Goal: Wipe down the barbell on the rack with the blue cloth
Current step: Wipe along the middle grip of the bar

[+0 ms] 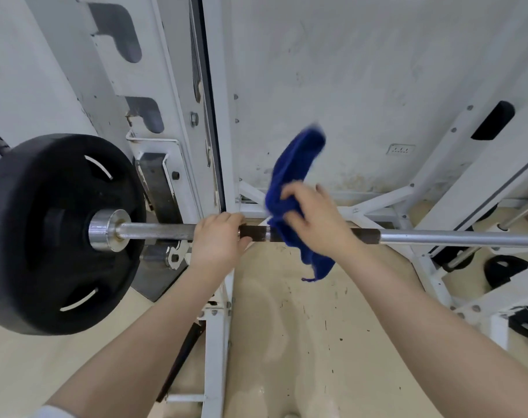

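A steel barbell (455,238) lies across the white rack (166,164), with a black weight plate (48,233) on its left end. My left hand (217,239) is wrapped around the bar just right of the rack upright. My right hand (314,218) holds a blue cloth (295,164) over the bar's dark knurled section (253,232). One end of the cloth flaps up above the hand and the other end hangs below the bar. The cloth is blurred.
A white wall stands behind the rack. White frame struts (374,203) cross low behind the bar. Black plates (504,270) and a slanted white rack arm (467,164) sit at the right. The beige floor (302,342) below is speckled with dark spots.
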`<move>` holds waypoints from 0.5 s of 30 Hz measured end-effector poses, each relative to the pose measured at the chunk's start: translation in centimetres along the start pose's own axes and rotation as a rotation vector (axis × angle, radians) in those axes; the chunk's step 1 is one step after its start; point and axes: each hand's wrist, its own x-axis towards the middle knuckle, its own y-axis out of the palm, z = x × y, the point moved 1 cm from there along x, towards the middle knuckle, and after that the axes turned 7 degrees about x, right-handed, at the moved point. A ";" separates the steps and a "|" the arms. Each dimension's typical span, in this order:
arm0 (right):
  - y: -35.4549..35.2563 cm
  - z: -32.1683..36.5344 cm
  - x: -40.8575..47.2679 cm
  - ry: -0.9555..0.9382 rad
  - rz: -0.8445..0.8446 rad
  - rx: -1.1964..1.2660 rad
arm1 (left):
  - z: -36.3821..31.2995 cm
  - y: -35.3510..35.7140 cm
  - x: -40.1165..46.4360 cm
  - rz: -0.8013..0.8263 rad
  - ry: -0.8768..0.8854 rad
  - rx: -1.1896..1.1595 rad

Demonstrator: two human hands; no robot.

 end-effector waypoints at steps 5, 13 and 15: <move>2.2 -1.5 -0.5 0.327 0.065 0.222 | 0.5 0.1 0.0 0.014 0.034 -0.041; 5.8 -1.9 0.7 -0.005 0.091 -0.548 | 0.6 0.6 0.4 0.040 0.062 -0.004; 4.4 -2.9 0.6 -0.010 0.099 -0.565 | 0.6 0.6 0.4 0.036 0.059 -0.012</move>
